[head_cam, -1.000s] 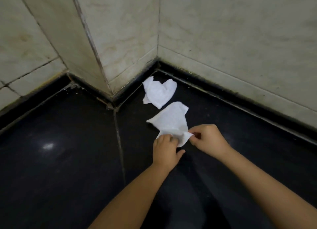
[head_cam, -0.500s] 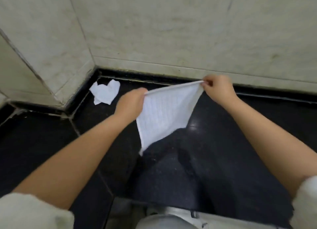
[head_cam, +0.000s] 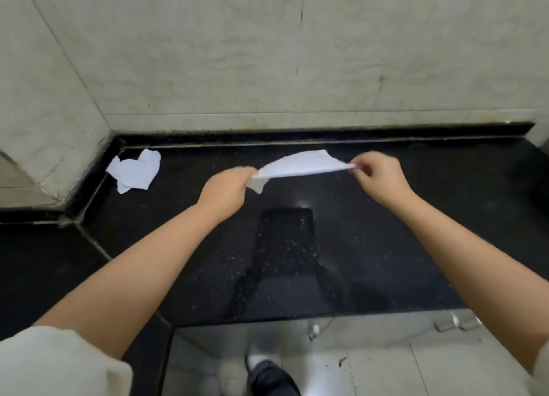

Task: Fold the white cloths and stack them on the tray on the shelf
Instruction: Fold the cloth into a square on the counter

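A white cloth [head_cam: 300, 165] is stretched between my two hands above the black stone counter [head_cam: 386, 247]. My left hand [head_cam: 225, 189] grips its left corner, and my right hand [head_cam: 378, 177] pinches its right corner. The cloth lies nearly flat, its far edge lifted, with a small flap hanging under my left hand. A second white cloth [head_cam: 135, 171] lies crumpled on the counter in the back left corner, well left of my left hand. No tray or shelf is in view.
Pale marble walls [head_cam: 267, 63] close the counter at the back and left. The counter's front edge [head_cam: 297, 318] runs below my forearms, with tiled floor [head_cam: 371, 363] and my foot [head_cam: 267, 375] beneath. A dark object [head_cam: 534, 187] shows at the far right edge.
The cloth, which hung down from my raised hands half a second ago, has swung up and now lies almost level, lower over the counter. The view has pulled back and shows the counter's front edge.
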